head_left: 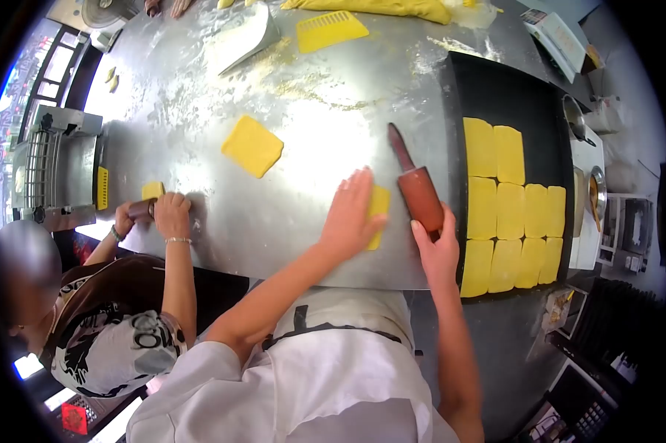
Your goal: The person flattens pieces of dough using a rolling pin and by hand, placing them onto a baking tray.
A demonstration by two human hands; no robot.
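My left hand (350,215) lies flat with fingers stretched out, its right side over a yellow dough piece (379,214) on the metal table (200,244). To its right, my right hand (436,240) is wrapped round the lower handle of a reddish-brown rolling pin (420,193), whose other handle points up and left. A larger yellow dough sheet (252,146) rests on the table to the upper left, apart from both hands.
A black tray (506,88) with several dough sheets (510,210) stands at the right. On the left a co-worker (119,325) holds a small rolling pin (142,210) near a machine (56,166). Yellow scraper (331,31) and metal scoop (248,37) lie at the back.
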